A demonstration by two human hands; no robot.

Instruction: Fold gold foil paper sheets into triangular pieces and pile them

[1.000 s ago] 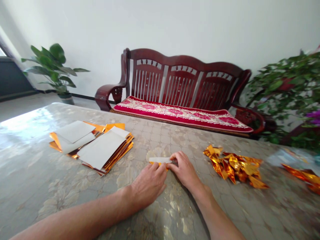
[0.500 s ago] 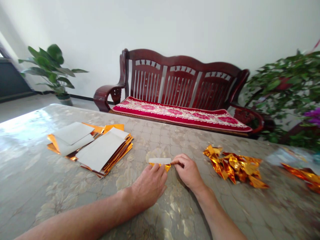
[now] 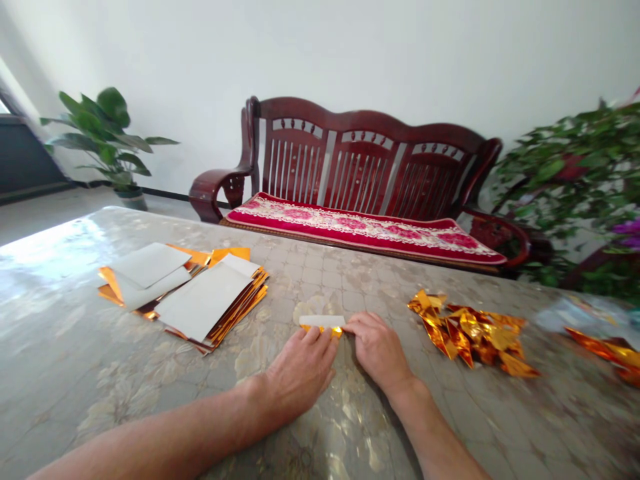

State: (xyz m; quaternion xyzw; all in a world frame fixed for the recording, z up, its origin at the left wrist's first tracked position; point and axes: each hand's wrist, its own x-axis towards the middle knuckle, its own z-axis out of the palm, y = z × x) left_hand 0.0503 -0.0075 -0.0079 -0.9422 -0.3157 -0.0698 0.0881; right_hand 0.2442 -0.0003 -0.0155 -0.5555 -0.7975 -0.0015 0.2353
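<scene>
A small folded strip of gold foil paper (image 3: 323, 322), white side up, lies on the table in front of me. My left hand (image 3: 300, 373) rests palm down with its fingertips pressing the strip's near edge. My right hand (image 3: 380, 350) lies beside it, fingers curled and pinching the strip's right end. A stack of gold-and-white paper sheets (image 3: 200, 300) sits to the left, and a heap of folded gold pieces (image 3: 470, 333) lies to the right of my hands.
The table (image 3: 150, 400) has a glossy patterned cover. Behind it stands a dark wooden bench (image 3: 360, 167) with a red cushion. Potted plants stand at the far left (image 3: 107, 137) and the right (image 3: 575, 180). More gold foil (image 3: 607, 350) lies at the right edge.
My right hand's fingers have shifted along the right end of the strip and now lie lower against it. The left hand has stayed pressed on the strip.
</scene>
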